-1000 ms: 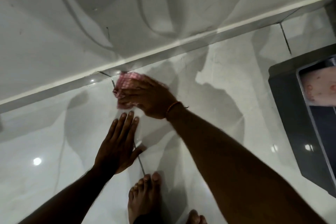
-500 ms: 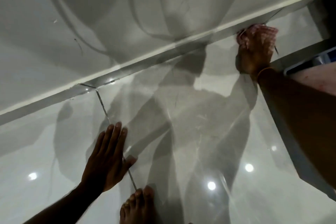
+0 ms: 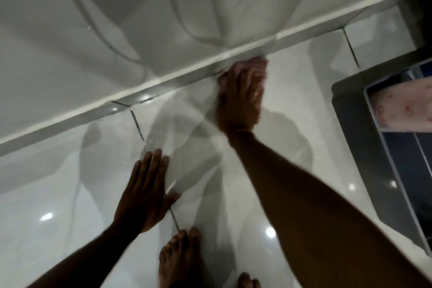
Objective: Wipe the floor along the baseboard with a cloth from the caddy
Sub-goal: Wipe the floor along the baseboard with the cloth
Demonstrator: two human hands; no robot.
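Sweeping back leftward from near the caddy (image 3: 383,138), the right hand (image 3: 240,98) presses the pink cloth (image 3: 254,65) flat-fingered against the baseboard (image 3: 140,91); the left hand (image 3: 145,192) stays spread on the floor (image 3: 70,194), so this stretch gets another pass

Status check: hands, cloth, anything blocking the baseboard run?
Right hand pressing pink cloth onto floor at baseboard. Left hand flat on tile, bracing. Grey caddy sits right, close to the baseboard.
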